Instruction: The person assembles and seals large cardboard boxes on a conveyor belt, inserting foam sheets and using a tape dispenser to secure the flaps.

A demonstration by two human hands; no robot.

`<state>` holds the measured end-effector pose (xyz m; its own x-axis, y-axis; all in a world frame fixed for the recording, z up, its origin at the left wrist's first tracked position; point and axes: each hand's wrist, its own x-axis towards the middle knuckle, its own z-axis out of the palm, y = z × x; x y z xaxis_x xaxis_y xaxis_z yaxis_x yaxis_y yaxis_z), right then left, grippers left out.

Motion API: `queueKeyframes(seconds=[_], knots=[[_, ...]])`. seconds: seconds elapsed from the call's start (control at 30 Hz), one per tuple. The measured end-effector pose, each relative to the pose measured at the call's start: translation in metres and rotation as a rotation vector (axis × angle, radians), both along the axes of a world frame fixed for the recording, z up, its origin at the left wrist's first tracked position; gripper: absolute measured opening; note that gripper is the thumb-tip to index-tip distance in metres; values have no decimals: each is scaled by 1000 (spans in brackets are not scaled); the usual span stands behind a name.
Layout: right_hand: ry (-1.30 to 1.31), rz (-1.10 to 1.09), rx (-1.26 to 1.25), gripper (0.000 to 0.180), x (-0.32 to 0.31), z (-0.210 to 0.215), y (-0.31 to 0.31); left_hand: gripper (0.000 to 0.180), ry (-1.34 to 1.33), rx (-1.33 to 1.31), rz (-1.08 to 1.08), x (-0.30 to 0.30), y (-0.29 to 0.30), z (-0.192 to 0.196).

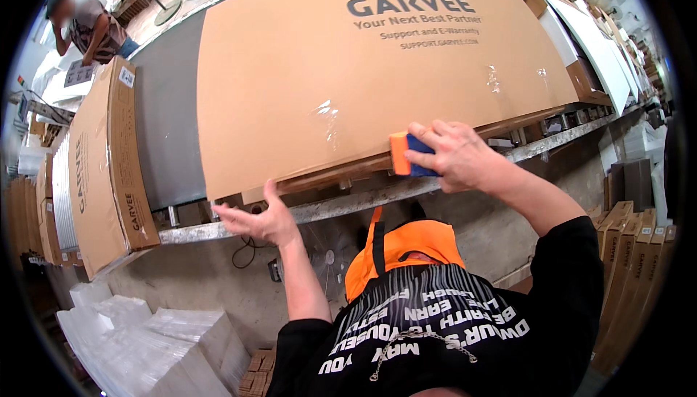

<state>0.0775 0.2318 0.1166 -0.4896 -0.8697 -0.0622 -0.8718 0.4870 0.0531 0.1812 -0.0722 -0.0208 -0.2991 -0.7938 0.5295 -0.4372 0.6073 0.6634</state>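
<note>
Nearest, left hand (258,219): our fingers spread wide, fingertips under the near edge of the big flat cardboard box (363,70)
Right hand (454,154): we grip an orange-and-blue block (408,154), pressed on that same edge
Box: smooth matte cardboard, glossy clear tape strips; it lies on the grey table (167,128)
Risk: we judge it could slide off, overhanging the table rim
Far: another person (91,27) bends over cartons

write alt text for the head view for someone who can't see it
A person leans over a large flat cardboard box on a conveyor, the right hand pressing an orange and blue tape dispenser against the box's near edge while the left hand steadies that edge from below. Another tall carton stands at left, and a second person bends over in the far corner.
</note>
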Motion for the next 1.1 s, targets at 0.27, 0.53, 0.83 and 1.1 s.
queueKeyframes(seconds=[0.27,0.53,0.83,1.1], knots=[[-61,109,-11,44,-5,-17,-27,50,-172,-662,-579,-52,44,-27],[-242,-36,-86,14,-57,-14,146,52,-373,-755,-507,-46,25,-33],[29,-450,332,46,-127,7,544,82,-917,-685,-904,-145,277,24],[-46,-366,151,23,-122,-53,507,102,-741,-695,-1341,-252,605,35]])
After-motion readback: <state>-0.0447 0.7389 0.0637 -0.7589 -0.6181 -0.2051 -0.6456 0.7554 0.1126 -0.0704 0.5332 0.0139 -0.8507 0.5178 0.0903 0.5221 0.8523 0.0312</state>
